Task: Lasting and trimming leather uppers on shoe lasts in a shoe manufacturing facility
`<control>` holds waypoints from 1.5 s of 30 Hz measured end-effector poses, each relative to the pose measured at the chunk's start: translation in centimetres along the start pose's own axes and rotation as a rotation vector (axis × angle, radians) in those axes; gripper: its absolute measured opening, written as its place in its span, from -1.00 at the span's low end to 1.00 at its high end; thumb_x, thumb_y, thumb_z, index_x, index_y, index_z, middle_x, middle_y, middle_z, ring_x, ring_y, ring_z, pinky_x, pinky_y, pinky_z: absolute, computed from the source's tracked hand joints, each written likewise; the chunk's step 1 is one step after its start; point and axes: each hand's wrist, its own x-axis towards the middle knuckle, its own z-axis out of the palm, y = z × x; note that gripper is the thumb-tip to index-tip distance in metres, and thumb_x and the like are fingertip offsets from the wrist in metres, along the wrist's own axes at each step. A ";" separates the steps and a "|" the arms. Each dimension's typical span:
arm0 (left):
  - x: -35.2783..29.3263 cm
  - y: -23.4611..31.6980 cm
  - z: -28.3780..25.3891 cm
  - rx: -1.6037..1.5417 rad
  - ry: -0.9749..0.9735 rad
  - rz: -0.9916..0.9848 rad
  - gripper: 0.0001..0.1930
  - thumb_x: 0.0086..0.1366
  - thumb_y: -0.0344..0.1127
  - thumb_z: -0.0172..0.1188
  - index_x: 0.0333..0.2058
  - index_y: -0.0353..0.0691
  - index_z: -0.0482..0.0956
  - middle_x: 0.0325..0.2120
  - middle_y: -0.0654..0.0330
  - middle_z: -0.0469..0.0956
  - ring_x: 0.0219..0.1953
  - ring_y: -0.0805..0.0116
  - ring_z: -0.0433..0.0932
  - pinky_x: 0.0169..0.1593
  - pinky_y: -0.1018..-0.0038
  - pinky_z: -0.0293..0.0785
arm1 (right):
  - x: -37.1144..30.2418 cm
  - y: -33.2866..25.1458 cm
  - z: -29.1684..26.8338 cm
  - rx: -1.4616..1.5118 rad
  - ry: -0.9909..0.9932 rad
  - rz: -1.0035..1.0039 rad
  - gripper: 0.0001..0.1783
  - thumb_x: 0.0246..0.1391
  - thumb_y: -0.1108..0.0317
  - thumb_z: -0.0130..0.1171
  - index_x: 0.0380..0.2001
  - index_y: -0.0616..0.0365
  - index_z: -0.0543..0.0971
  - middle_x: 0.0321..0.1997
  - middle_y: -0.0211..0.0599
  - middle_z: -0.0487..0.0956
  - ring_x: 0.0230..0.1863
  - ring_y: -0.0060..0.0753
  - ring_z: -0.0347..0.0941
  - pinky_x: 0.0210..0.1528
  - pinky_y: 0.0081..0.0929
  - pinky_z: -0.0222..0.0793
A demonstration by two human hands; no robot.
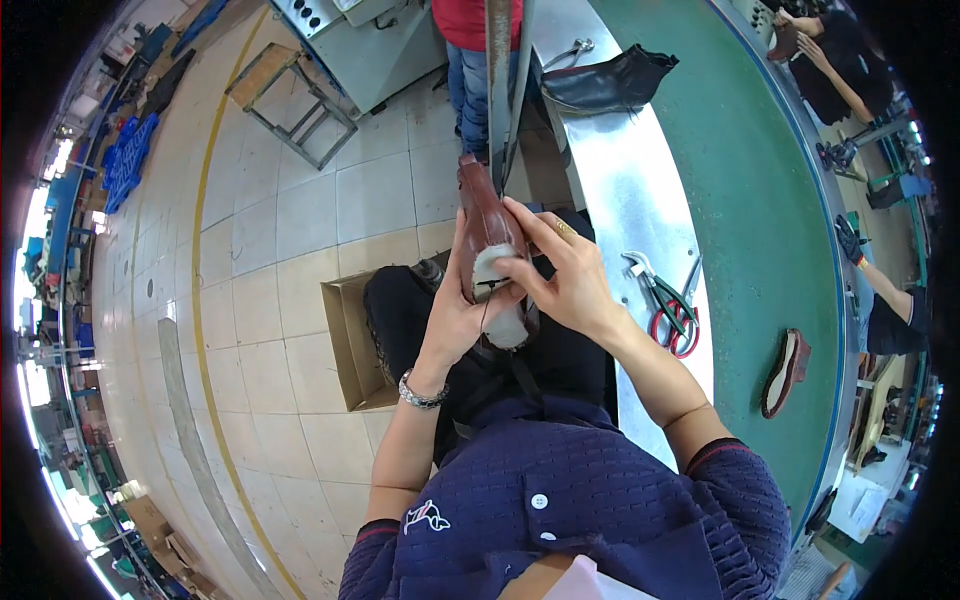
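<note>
Above my lap I hold a brown leather shoe [487,222] with both hands, its narrow end pointing away from me. A whitish patch shows on the side turned up to me. My left hand [460,310] wraps round the shoe's left side, a bracelet on its wrist. From the right, my right hand [567,272] grips it, with the thumb pressed at the whitish patch; a ring is on one finger. Whether anything small sits under that thumb, I cannot tell. On the metal bench to the right lie red-handled scissors [678,332] and a green-handled tool [655,287] like pincers.
A black boot [615,82] lies on the bench's far part, before a metal post [499,80]. Right of the bench runs a green belt [735,240] bearing a brown shoe [785,373]. An open cardboard box [345,350] and a stool [290,100] stand left. Co-workers are nearby.
</note>
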 end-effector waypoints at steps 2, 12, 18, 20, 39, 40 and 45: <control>0.7 0.1 0.4 -0.012 -0.019 -0.030 0.12 0.06 -0.37 0.44 0.40 -0.16 -0.26 0.27 0.12 0.21 0.23 0.35 0.29 0.25 0.41 0.24 | 0.0 0.7 -0.8 -0.032 0.038 -0.066 -0.40 0.04 0.24 0.27 0.14 0.25 0.42 -0.25 -0.01 0.59 -0.31 0.00 0.57 -0.25 -0.33 0.50; 6.9 1.7 4.9 0.047 -0.198 -0.116 0.07 0.07 -0.25 0.46 0.39 -0.22 -0.14 0.22 0.14 0.28 0.22 0.37 0.29 0.25 0.43 0.21 | 0.0 3.9 -6.7 0.112 0.194 0.087 -0.48 0.11 0.25 0.22 0.13 0.17 0.47 -0.25 0.00 0.63 -0.33 -0.15 0.61 -0.29 -0.40 0.48; 11.9 1.1 7.9 -0.033 -0.183 -0.290 -0.32 0.21 -0.13 0.34 0.22 -0.23 0.27 0.04 0.18 0.46 0.08 0.39 0.40 0.15 0.44 0.31 | -3.5 6.0 -8.5 0.002 0.097 0.287 -0.03 -0.11 -0.11 0.36 0.27 0.23 0.27 -0.11 0.05 0.60 -0.23 -0.04 0.59 -0.22 -0.28 0.48; 12.8 1.3 10.0 -0.090 -0.225 -0.242 -0.32 0.23 -0.14 0.32 0.23 -0.24 0.25 0.05 0.17 0.44 0.08 0.38 0.40 0.16 0.44 0.31 | -3.9 6.5 -8.6 -0.151 0.195 0.368 -0.05 -0.10 0.03 0.41 0.29 0.24 0.24 -0.05 -0.01 0.59 -0.22 -0.23 0.60 -0.23 -0.40 0.49; 15.8 -4.3 15.1 0.540 -0.266 0.538 -0.01 -0.12 -0.37 0.48 0.32 0.21 0.18 0.19 -0.21 0.24 0.17 -0.22 0.31 0.20 0.19 0.35 | -3.1 11.0 -18.4 0.612 0.145 0.661 -0.36 0.24 0.03 0.06 0.26 0.20 0.29 0.05 -0.21 0.48 0.04 -0.46 0.39 0.04 -0.48 0.36; 15.3 -4.5 15.5 0.609 -0.286 0.511 -0.08 -0.09 -0.44 0.45 0.30 0.04 0.24 0.25 -0.11 0.19 0.23 -0.06 0.30 0.21 0.29 0.32 | -2.8 11.1 -18.8 0.605 0.148 0.653 -0.36 0.24 0.03 0.06 0.26 0.20 0.29 0.05 -0.21 0.48 0.04 -0.46 0.39 0.04 -0.48 0.36; 14.5 -6.8 15.9 0.556 -0.454 0.453 0.36 -0.18 -0.14 0.57 0.40 -0.12 -0.36 0.30 -0.20 0.07 0.35 -0.09 0.08 0.37 0.22 0.00 | -3.8 12.2 -21.5 0.245 -0.127 0.681 -0.35 0.12 0.09 0.22 0.16 0.26 0.36 -0.13 -0.27 0.54 -0.12 -0.52 0.40 -0.05 -0.46 0.35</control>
